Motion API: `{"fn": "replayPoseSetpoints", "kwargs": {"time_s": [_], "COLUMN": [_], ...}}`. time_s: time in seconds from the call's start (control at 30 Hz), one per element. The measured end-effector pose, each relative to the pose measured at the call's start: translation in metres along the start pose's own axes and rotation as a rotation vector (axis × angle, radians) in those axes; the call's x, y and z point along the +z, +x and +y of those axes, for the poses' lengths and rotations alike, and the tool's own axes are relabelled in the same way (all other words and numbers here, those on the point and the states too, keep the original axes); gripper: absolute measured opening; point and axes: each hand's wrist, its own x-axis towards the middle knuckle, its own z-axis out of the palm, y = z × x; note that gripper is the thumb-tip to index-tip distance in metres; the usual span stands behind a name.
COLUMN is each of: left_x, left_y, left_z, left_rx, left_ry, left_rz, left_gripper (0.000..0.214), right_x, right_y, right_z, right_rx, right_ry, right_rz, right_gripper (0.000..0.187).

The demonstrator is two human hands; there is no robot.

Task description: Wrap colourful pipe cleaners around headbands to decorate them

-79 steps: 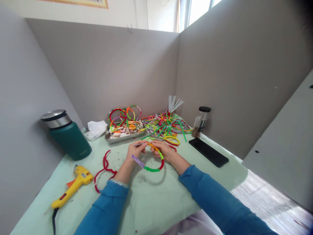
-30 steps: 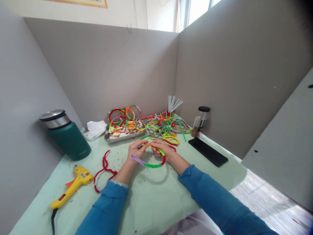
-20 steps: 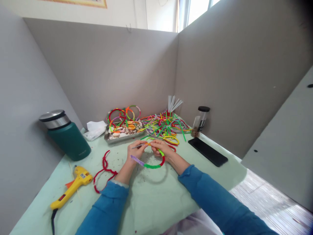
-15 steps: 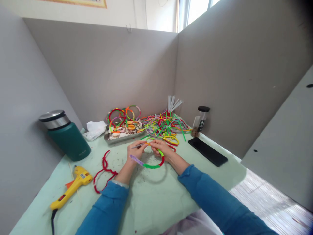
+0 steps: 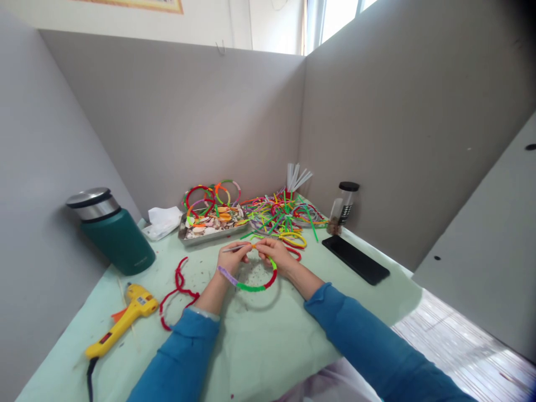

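My left hand [image 5: 233, 259] and my right hand [image 5: 277, 257] meet above the middle of the table, fingertips pinched close together. Between them runs a curved hoop wrapped in pipe cleaner [image 5: 251, 288], with purple, green, red and yellow-green sections. It hangs towards me, its purple end near my left wrist. A short orange pipe cleaner piece [image 5: 254, 246] shows at my fingertips. From my left fingers a thin greyish bare end [image 5: 234, 248] sticks out to the left. My fingers partly cover the upper part of the hoop.
Behind my hands lie a metal tray [image 5: 209, 239] of shells with finished hoops [image 5: 200, 195] and a heap of pipe cleaners [image 5: 285, 215]. At left are a green bottle [image 5: 119, 240], a yellow glue gun [image 5: 125, 321] and red pipe cleaners [image 5: 180, 285]. A black phone [image 5: 355, 259] lies right.
The hoop has swung slightly to the left and down, its purple end now nearer my left wrist. Both hands stay almost in place, still pinching at the orange piece.
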Motion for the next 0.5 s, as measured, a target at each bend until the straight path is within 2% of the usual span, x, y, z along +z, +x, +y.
{"fn": "replayPoseSetpoints", "kwargs": {"time_s": [0.27,0.5], "left_x": [0.0007,-0.0014], "left_y": [-0.0016,0.0003], "left_z": [0.0029,-0.0019], "left_rx": [-0.074,-0.128], "left_ry": [-0.113,-0.164], "left_rz": [-0.012,0.02], "left_gripper": [0.038,0.035], "right_x": [0.0001,0.0007], "right_y": [0.0024,0.0034], "right_z": [0.0028,0.0037], "right_rx": [-0.054,-0.073], "right_ry": [-0.063,-0.073], "right_rz": [0.071,0.074], "right_gripper": [0.023,0.022]}}
